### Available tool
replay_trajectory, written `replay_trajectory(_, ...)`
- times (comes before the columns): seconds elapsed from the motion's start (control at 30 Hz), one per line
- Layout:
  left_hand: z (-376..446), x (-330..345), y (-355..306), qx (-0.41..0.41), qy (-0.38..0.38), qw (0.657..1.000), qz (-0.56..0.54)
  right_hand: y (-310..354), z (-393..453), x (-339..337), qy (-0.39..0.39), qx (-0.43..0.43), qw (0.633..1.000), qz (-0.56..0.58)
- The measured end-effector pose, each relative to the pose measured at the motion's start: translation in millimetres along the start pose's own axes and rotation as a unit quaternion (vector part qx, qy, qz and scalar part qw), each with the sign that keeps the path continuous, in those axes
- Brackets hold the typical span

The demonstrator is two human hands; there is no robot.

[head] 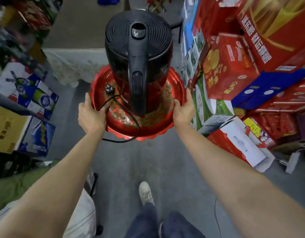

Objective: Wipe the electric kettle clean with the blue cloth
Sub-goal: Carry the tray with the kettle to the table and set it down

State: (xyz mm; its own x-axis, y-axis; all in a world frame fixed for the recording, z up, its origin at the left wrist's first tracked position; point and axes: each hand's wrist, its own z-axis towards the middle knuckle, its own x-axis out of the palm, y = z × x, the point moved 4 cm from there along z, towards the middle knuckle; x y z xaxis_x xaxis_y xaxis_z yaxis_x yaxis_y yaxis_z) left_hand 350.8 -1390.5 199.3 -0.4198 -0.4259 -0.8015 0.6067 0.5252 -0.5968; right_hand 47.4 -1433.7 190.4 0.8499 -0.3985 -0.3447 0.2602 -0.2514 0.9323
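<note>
A black and dark red electric kettle (138, 54) stands upright on a round red tray (148, 133) with a gold pattern. Its black handle faces me. The kettle's black cord and plug (109, 89) lie on the tray, and the cord loops over the near rim. My left hand (91, 115) grips the tray's left rim, and my right hand (183, 109) grips its right rim. The tray is held in the air above the grey floor. A blue thing (108, 0) lies far off at the top edge; I cannot tell what it is.
Red gift boxes (234, 66) are stacked high on the right, close to the tray. Printed cartons (26, 93) stand on the left. A table with a white lace cloth (74, 64) is ahead. My legs and a white shoe (145, 193) are over the grey floor.
</note>
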Motion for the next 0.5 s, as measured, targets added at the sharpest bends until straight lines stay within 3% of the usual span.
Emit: replay_trajectory(0.5, 211, 124, -159, 0.028, -0.008, 0.999, -0.015, 74, 259, 110, 0.0, -0.006, 1.0, -0.005)
